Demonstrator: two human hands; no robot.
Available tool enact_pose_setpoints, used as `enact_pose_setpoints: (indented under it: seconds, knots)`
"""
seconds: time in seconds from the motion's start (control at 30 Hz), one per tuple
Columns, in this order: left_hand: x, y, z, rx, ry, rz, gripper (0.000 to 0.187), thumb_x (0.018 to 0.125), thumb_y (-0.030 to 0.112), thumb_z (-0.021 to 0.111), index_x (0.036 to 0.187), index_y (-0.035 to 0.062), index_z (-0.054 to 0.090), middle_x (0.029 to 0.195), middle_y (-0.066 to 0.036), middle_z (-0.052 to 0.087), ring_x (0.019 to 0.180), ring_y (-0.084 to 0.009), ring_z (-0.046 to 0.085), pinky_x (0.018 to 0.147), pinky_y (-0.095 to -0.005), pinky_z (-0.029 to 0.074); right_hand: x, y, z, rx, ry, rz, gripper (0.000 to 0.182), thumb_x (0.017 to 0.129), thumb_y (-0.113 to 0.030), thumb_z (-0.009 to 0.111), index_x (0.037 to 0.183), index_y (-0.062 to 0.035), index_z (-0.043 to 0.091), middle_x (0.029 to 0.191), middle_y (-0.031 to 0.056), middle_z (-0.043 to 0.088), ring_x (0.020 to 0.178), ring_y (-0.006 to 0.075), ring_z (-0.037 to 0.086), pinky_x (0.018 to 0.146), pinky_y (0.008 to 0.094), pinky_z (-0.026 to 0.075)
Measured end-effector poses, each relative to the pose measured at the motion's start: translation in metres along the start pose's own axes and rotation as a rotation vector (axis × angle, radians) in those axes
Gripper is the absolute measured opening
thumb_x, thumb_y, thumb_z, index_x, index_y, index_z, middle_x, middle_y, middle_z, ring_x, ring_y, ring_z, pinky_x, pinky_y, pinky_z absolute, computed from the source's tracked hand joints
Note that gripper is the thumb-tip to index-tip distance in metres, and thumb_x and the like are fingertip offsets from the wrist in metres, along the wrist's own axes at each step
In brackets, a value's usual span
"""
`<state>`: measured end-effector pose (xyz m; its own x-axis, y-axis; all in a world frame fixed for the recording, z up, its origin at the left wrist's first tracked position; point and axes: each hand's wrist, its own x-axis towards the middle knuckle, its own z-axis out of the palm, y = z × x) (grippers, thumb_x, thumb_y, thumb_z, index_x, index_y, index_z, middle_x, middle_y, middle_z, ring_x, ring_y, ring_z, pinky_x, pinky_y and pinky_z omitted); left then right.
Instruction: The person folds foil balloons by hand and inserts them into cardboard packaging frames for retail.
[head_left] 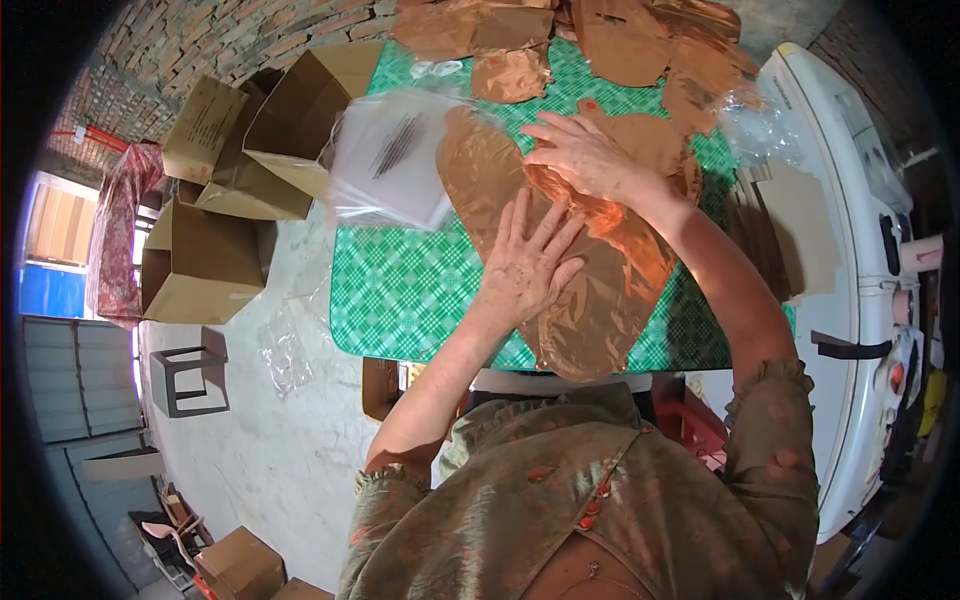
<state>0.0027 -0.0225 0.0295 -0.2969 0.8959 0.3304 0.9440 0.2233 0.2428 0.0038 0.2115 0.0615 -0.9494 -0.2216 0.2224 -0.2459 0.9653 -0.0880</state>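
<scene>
A large deflated copper-coloured foil balloon (590, 320) lies flat and wrinkled on the green checked tablecloth (400, 290). My left hand (525, 260) rests palm down on its middle, fingers spread. Just beyond, my right hand (590, 160) is over a raised, shiny fold (605, 215) of the same foil. Its fingers stretch to the left and stand a little apart; its thumb and palm side are hidden. To the left of the hands, a rounded lobe of the balloon reaches toward a stack of clear plastic bags (385, 160).
More copper foil balloons (625, 45) lie at the table's far edge. Crumpled clear plastic (760, 125) and flat brown card (795, 220) are at the right, beside a white appliance (840, 260). Open cardboard boxes (215, 260) and a grey stool frame (190, 375) stand to the left.
</scene>
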Motion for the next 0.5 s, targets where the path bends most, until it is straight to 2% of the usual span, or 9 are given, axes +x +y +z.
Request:
enact_pose_setpoints:
  seconds: [0.2,0.5]
  knots:
    - [-0.001,0.0,0.0,-0.051,0.028,-0.052,0.067,0.101,0.05,0.059,0.156,0.0133,0.045,0.164,-0.02,0.035,0.153,-0.05,0.024,0.126,-0.059,0.022,-0.003,0.008,0.005,0.031,-0.038,0.021,0.04,0.09,-0.002,0.065,0.128,-0.015,0.069,0.16,0.0033,0.046,0.153,0.0286,0.034,0.12,0.0526,0.035]
    - [-0.002,-0.001,0.005,-0.052,0.038,-0.082,0.069,0.102,0.052,0.057,0.156,0.0101,0.044,0.165,-0.022,0.033,0.154,-0.0475,0.024,0.126,-0.0574,0.022,-0.008,0.016,0.02,0.048,0.04,0.017,0.035,0.092,-0.005,0.066,0.126,-0.014,0.067,0.159,0.003,0.048,0.152,0.0284,0.036,0.119,0.0524,0.036]
